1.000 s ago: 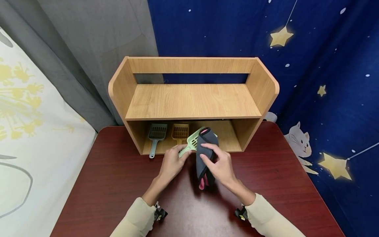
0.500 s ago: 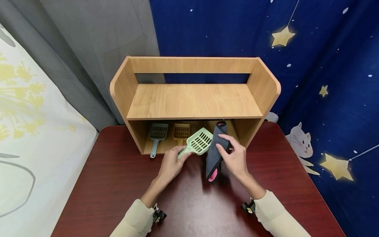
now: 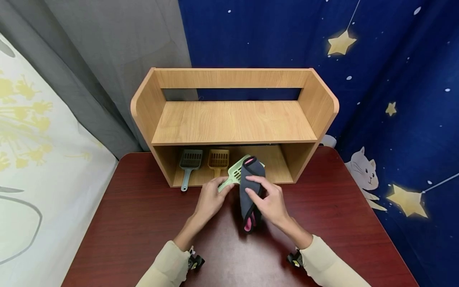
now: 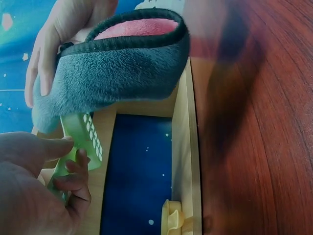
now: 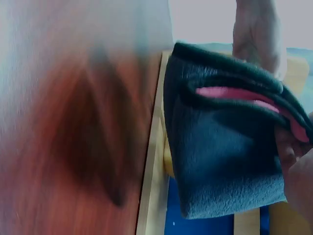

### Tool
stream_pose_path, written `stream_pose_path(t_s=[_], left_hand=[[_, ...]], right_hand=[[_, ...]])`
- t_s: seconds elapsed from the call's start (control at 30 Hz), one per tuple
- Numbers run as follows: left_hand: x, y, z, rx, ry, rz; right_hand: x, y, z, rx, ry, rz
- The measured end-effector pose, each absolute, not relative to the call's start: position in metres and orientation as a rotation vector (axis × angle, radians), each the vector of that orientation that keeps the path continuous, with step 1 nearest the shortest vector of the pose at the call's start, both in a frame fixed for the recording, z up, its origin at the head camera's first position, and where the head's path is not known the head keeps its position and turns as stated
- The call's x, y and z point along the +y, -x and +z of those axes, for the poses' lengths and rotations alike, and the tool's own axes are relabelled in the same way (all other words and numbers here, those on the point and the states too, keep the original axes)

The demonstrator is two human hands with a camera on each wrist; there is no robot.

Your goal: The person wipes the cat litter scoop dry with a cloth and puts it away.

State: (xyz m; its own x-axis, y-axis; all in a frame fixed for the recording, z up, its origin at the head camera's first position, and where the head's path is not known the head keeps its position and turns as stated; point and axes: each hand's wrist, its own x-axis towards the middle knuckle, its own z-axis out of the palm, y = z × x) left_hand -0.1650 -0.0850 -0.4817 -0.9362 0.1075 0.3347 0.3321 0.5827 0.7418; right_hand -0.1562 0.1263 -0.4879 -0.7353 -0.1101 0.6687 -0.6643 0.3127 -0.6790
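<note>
My left hand (image 3: 209, 197) pinches the handle of a light green slotted litter scoop (image 3: 234, 173), held in front of the shelf's lower opening. My right hand (image 3: 271, 199) grips a folded grey cloth (image 3: 247, 195) with black edging and a pink inner side. The cloth lies across the scoop's head and hides much of it. In the left wrist view the slotted side of the scoop (image 4: 80, 131) shows just under the cloth (image 4: 122, 73). From the right wrist, the folded cloth (image 5: 225, 161) covers the scoop, and pink shows between its layers.
A wooden two-level shelf (image 3: 234, 121) stands at the back of the dark red table (image 3: 143, 235). On its lower level lie a grey-blue scoop (image 3: 187, 169), its handle past the front edge, and an amber scoop (image 3: 218, 159). Curtains (image 3: 251, 36) hang behind.
The cloth slid right, baring the scoop's head, then came back left over it with my right hand. My left hand stayed nearly in place on the handle.
</note>
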Motion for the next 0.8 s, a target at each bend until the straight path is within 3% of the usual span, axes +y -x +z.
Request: stream_pose_path(t_s=[0.3, 0.63, 0.8], left_hand=[[-0.088, 0.163, -0.48, -2.564, 0.365, -1.263], [-0.087, 0.159, -0.482, -2.556, 0.385, -1.309], [-0.086, 0.161, -0.484, -2.547, 0.382, -1.331]], right_hand=[[0.128, 0.158, -0.488, -2.068, -0.697, 1.439], [0.158, 0.158, -0.451, -2.069, -0.553, 1.445], [0.184, 0.169, -0.458, -2.091, -0.499, 1.513]])
